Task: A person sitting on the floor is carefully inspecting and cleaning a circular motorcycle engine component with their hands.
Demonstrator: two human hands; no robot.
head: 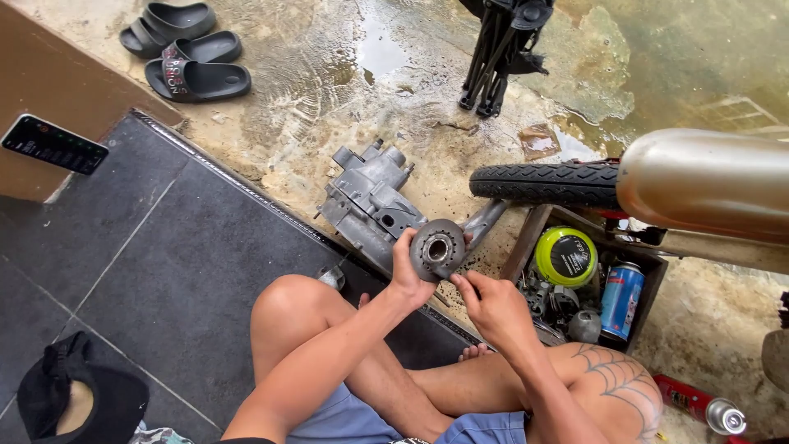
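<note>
Grey engine casing (370,205) lies on wet concrete floor (329,99), tyre (546,182) to its right. Wooden crate (649,271) beside knee holds a green-lidded tin (565,256) and blue spray can (621,299). Left hand (408,275) fingers wrapped around round metal disc (437,248), held above casing. Right hand (493,308) fingertips pinch disc's lower edge.

exhaust pipe (707,185) cropped, black cap (78,395) cropped

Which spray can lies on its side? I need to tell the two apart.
The red spray can lies on the wet ground by the person's knee; the blue spray can stands upright inside the wooden box.
</note>
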